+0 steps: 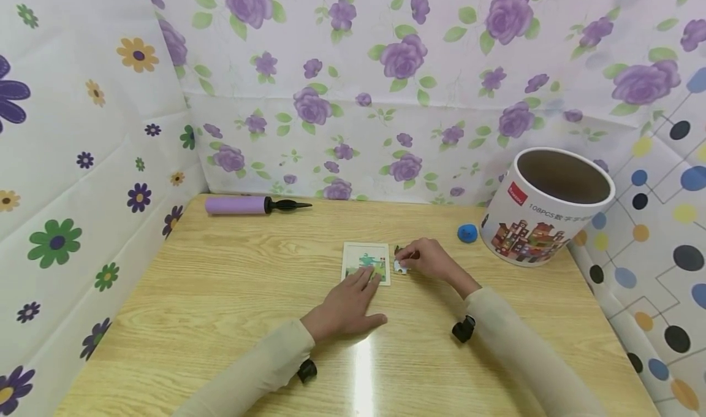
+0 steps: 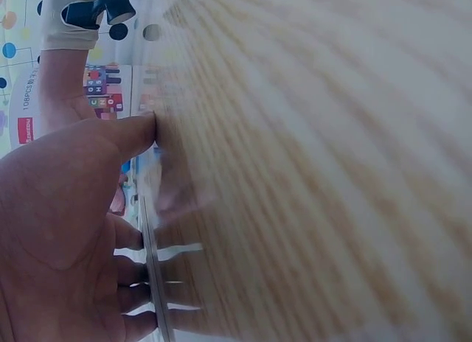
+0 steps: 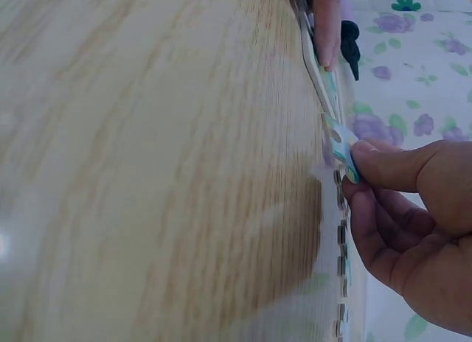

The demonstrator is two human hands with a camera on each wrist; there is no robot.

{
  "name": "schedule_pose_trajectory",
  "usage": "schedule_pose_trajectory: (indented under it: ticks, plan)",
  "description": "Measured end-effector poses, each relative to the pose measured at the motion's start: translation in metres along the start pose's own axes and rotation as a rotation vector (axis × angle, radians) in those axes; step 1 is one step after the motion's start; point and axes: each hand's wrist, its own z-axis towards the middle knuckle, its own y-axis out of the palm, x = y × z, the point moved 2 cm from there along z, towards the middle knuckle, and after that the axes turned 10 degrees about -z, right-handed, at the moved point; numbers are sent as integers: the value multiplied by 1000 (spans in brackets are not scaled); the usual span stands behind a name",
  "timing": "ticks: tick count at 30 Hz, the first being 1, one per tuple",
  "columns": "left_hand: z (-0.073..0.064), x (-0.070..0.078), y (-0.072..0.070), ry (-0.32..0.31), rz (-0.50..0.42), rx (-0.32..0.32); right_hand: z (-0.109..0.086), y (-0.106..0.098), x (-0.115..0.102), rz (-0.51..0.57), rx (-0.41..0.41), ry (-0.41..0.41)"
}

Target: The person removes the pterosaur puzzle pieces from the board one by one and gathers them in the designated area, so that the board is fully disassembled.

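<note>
A small puzzle board (image 1: 350, 257) with a pale frame lies on the table, partly filled with green and yellow pieces. My left hand (image 1: 349, 305) rests across its near edge, fingers stretched out over the lower part and covering some of it. Just right of the board, my right hand (image 1: 432, 260) pinches a jigsaw piece (image 3: 342, 149) between thumb and forefinger; in the right wrist view the piece is tilted up. Other loose jigsaw pieces (image 3: 342, 235) lie in a row on the table under the right hand, mostly hidden from the head view.
A large white bucket (image 1: 499, 205) with printed blocks stands at the back right, with a small blue object (image 1: 467, 233) beside it. A purple hand pump (image 1: 237, 205) lies at the back left. Flowered cloth walls (image 1: 331, 141) enclose the wooden table (image 1: 220, 319).
</note>
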Motion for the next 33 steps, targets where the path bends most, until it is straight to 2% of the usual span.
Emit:
schedule_pose_trajectory:
  ticks: [10, 19, 26, 33]
  plan:
    - [0, -2, 3, 9, -40, 13, 0, 6, 4, -42, 6, 4]
    - [1, -1, 2, 8, -30, 12, -1, 4, 6, -29, 18, 4]
    - [2, 1, -2, -25, 7, -14, 2, 0, 4, -36, 31, -6]
    - [4, 3, -3, -4, 68, -25, 6, -1, -4, -33, -1, -26]
